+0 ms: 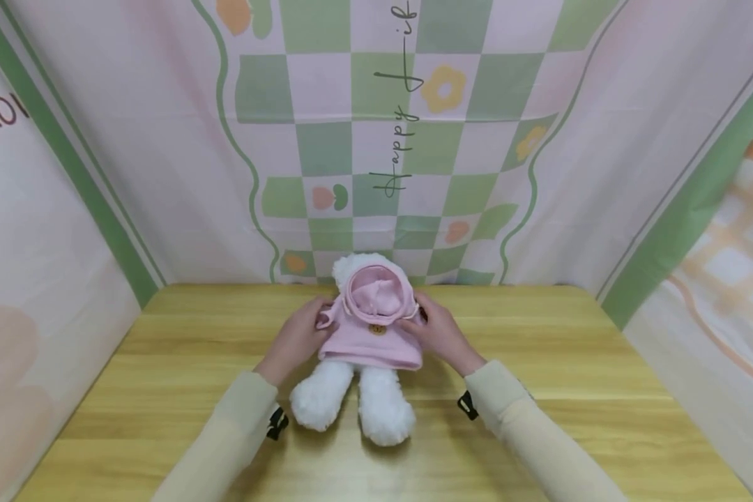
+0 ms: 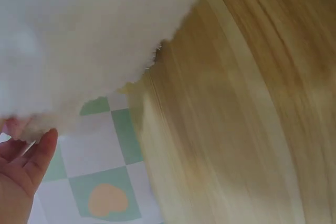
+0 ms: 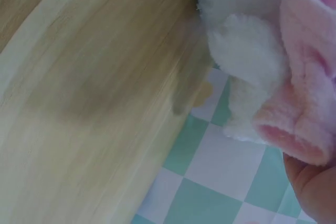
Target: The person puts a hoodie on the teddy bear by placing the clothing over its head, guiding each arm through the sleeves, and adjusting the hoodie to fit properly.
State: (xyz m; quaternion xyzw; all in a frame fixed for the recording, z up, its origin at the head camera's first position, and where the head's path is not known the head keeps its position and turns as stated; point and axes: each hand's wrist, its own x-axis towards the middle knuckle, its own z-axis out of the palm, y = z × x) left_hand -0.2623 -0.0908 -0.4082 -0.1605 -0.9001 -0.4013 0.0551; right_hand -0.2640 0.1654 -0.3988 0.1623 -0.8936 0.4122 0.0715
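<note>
A white plush toy (image 1: 385, 408) lies on its back on the table, legs toward me. Over its body is a small pink hooded top (image 1: 364, 343) with a round brown badge on the chest; the hood's round opening (image 1: 376, 293) faces up, and white fur shows behind it. At the left sleeve my left hand (image 1: 298, 335) pinches the pink top. My right hand (image 1: 442, 328) grips its other side, thumb on the front. White fur (image 2: 94, 30) fills much of the left wrist view, near the left hand's fingertips. In the right wrist view, a pink sleeve (image 3: 307, 93) hangs beside the right hand.
The wooden table (image 1: 182, 390) runs back to a green-and-white checked cloth (image 1: 376, 146) hanging behind the toy. Printed cloth walls stand on the left (image 1: 31, 244) and right (image 1: 721, 293). Both forearms wear cream sleeves with black straps near the wrists.
</note>
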